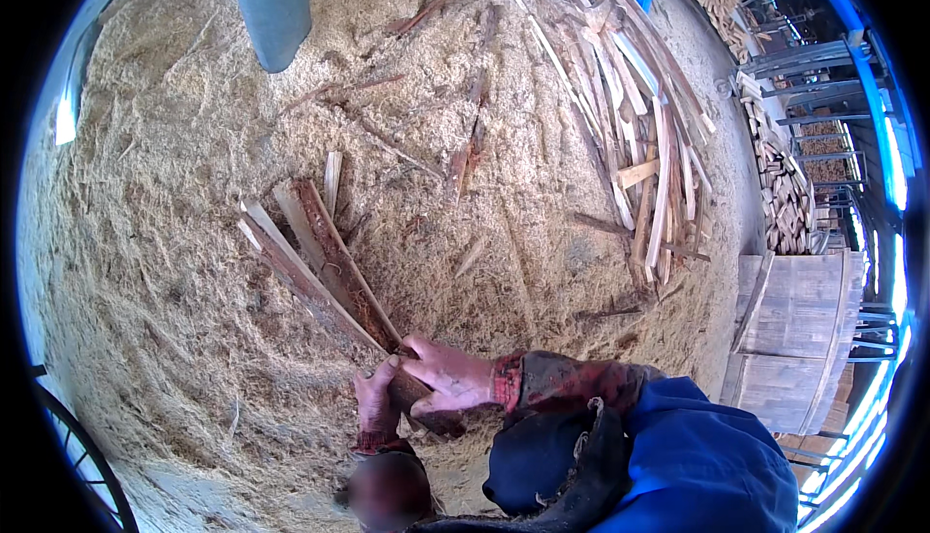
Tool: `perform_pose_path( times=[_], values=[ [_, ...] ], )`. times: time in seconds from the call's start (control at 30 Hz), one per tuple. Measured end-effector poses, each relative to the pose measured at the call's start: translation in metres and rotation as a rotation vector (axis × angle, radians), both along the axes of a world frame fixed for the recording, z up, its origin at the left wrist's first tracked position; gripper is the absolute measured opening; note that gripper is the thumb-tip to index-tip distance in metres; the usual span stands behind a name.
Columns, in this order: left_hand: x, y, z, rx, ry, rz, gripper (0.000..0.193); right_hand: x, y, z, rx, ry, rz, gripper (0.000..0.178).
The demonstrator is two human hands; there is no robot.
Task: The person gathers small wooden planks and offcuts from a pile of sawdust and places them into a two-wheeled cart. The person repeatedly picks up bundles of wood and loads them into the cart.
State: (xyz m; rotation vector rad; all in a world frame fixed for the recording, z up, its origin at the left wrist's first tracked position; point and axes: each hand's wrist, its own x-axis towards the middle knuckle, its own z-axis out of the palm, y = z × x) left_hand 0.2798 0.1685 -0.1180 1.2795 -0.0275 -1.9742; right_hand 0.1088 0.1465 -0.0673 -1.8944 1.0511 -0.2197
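Blue sleeve (717, 455) at 5 o'clock. Right hand (450, 378) and left hand (376, 402), fingers wrapped round wood slats (325, 262), which run to 10 o'clock over sawdust (174, 242). Scrap pile (639, 126) at 2 o'clock.

Hands: two, left hand (376, 399) and right hand (448, 376), both on one bundle
Slats in bundle (325, 262): about four; exact count unclear where they overlap
Loose slat pile (639, 136): one heap, too many pieces to count
Stacked wood rows (780, 184): at least two stacks at right edge
Wooden crate (799, 334): one
Grey post (271, 0): one
Sawdust floor (145, 242): one continuous bed
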Motion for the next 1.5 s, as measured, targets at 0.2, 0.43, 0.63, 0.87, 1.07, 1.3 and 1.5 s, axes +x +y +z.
perform_pose_path(
  times=[0.2, 0.43, 0.63, 0.87, 1.07, 1.3, 1.5],
  values=[
    [0.017, -0.001, 0.009, 0.034, -0.047, 0.008, 0.035, -0.068, -0.123, -0.036, -0.054, 0.128, -0.570, 0.027],
    [0.023, -0.006, 0.013, 0.049, -0.202, -0.076, 0.027, -0.135, -0.232, -0.083, -0.448, 0.706, -1.043, 0.060],
    [0.044, 0.005, -0.011, 0.045, -0.233, -0.122, 0.060, -0.157, -0.225, -0.078, -0.067, 0.427, -1.075, 0.061],
    [0.038, 0.006, -0.005, 0.070, -0.313, -0.034, 0.065, -0.216, -0.059, -0.040, 0.134, 0.566, -0.981, 0.039],
    [0.046, 0.007, -0.023, 0.117, -0.264, -0.068, 0.069, -0.311, 0.176, -0.018, 0.031, 0.505, -1.561, 0.035],
    [0.047, 0.001, -0.018, 0.105, -0.237, -0.188, 0.052, -0.314, 0.270, -0.080, 0.497, 0.608, -1.857, 0.055],
    [0.032, -0.004, -0.011, 0.151, -0.245, -0.109, 0.051, -0.363, 0.273, -0.138, 0.292, 0.791, -1.657, 0.064]
  ],
)
